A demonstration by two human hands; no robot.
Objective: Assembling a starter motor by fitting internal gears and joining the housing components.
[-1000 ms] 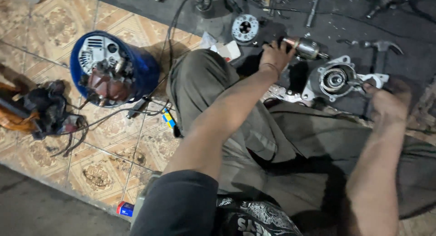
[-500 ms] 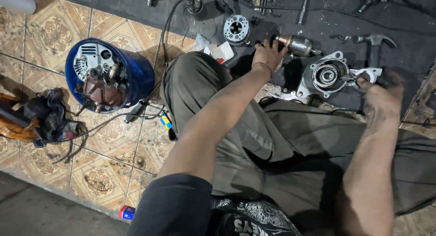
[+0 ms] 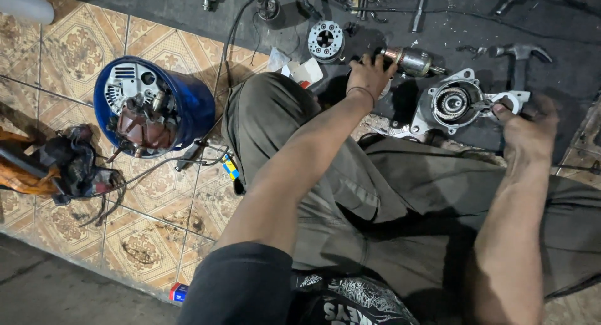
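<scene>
Motor in pieces on mat. Left hand holds rotor, at 12 o'clock. Right hand pinches housing, 2 o'clock. Not joined yet. Hammer unused.

White carton by knee; small red-blue can on bottom tile
</scene>
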